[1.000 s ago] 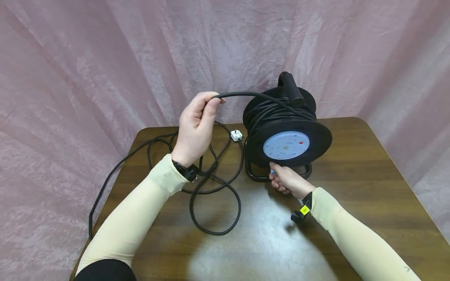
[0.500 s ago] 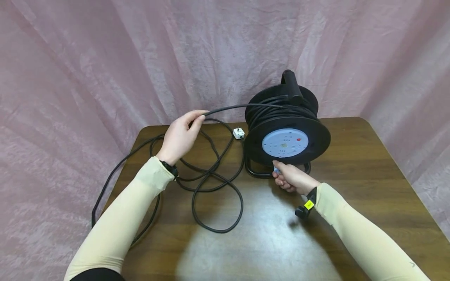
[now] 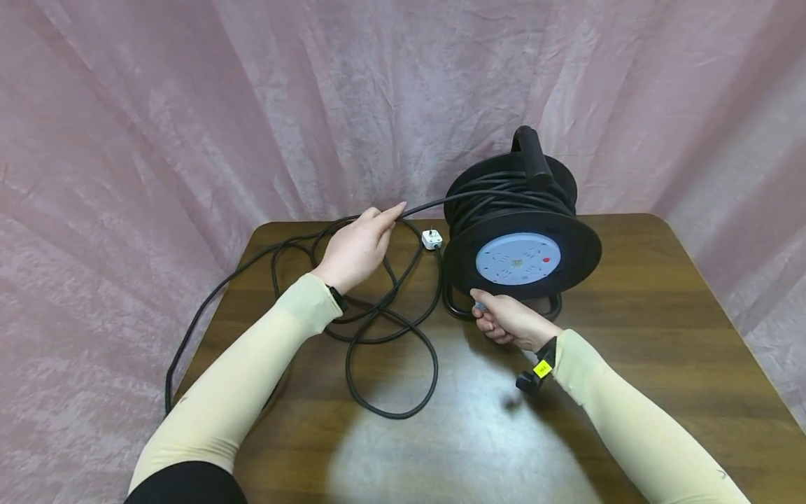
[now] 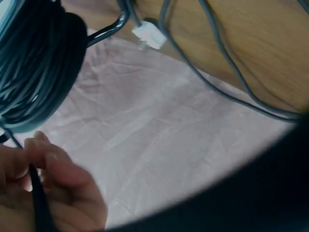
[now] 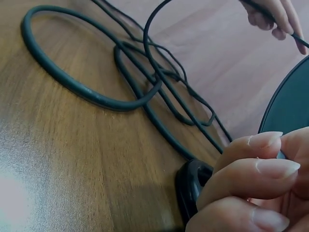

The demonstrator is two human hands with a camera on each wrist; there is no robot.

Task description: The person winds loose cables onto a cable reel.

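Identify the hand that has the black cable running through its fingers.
The left hand: it holds the black cable that leads onto the cable reel. The right hand instead grips the pale blue knob by the reel's near rim.

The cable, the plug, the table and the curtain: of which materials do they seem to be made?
Cable: probably rubber or soft plastic, dark with a faint sheen; it bends in smooth loops.
Plug: likely hard plastic; the body is white and block-shaped.
Table: wood or wood-look laminate, glossy; brown grain and bright reflection.
Curtain: apparently velvet-like cloth; soft folds, patchy sheen.
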